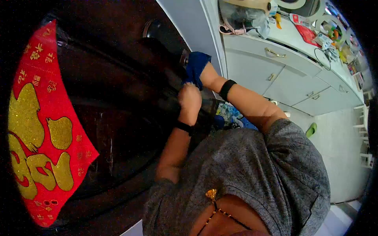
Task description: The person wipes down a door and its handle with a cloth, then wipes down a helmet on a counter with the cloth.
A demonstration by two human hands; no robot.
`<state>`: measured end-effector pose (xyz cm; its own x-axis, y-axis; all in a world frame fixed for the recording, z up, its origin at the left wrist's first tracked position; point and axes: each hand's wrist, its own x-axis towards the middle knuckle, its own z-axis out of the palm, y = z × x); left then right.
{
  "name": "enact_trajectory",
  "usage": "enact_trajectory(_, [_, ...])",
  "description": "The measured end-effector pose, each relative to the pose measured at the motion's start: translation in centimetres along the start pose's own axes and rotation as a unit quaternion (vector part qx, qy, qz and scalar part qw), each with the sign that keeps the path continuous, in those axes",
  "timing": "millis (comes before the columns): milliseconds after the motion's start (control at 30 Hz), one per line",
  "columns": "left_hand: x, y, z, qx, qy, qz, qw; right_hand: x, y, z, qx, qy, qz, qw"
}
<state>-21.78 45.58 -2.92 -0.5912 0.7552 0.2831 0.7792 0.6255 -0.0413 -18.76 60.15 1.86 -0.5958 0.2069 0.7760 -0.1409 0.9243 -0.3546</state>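
Observation:
A dark blue cloth (197,66) is bunched by the edge of a dark brown door (118,78), close to the metal latch plate (184,59). My right hand (208,75) is at the cloth, which covers most of its fingers. Just below, my left hand (190,96) is closed like a fist, with its fingertips on the cloth's lower end. Both wrists wear black bands. Above and left of the cloth, a dark rounded door handle (149,29) shows faintly.
A red decoration with gold characters (59,129) hangs on the door at left. A white door frame (210,35) stands beside my right hand. White cabinets (256,59) with a cluttered top (293,37) line the right. A green slipper (311,129) lies on the pale floor.

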Motion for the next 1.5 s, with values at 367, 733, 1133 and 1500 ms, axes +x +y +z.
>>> enact_trajectory(367, [3.8, 0.0, -2.2, -0.21, -0.094, -0.106, 0.967, 0.7, 5.3, 3.0, 0.104, -0.093, 0.026, 0.99])
enact_trajectory(733, [8.8, -1.5, -3.2, -0.506, -0.26, -0.133, 0.811, 0.0, 9.0, 5.9, 0.075, -0.166, 0.141, 0.973])
enact_trajectory(1133, [3.2, 1.1, -2.9, -0.203, 0.066, -0.078, 0.974, -1.1, 4.0, 3.1, 0.02, -0.047, 0.075, 0.996])
enact_trajectory(1500, [-1.5, -0.2, -4.3, -0.216, -0.019, -0.147, 0.965, -2.9, 0.6, 3.4, 0.054, 0.101, 0.159, 0.981])
